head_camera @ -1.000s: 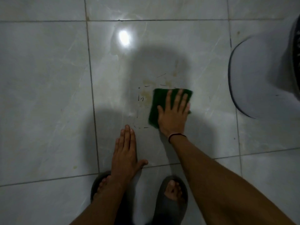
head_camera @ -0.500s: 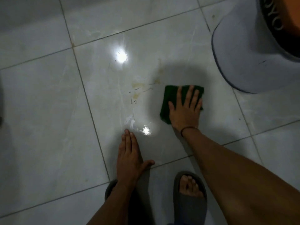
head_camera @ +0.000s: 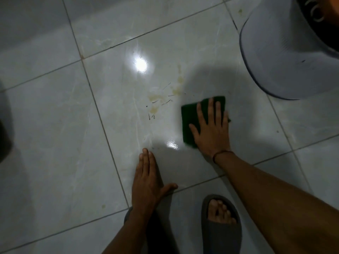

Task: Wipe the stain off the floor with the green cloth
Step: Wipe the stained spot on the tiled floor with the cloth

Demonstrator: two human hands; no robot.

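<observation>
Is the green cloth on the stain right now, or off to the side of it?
Apart. The head view shows the green cloth, under the right hand, with bare tile between its left edge and the yellowish stain.

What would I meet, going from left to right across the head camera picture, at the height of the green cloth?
Dark object at the left edge → yellowish stain → green cloth under the right hand → grey rounded object, higher up at the right.

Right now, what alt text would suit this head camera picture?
A person's right hand presses a green cloth flat on pale floor tiles, just right of a yellowish stain. The left hand rests flat on the floor, nearer the person's sandalled foot.
</observation>
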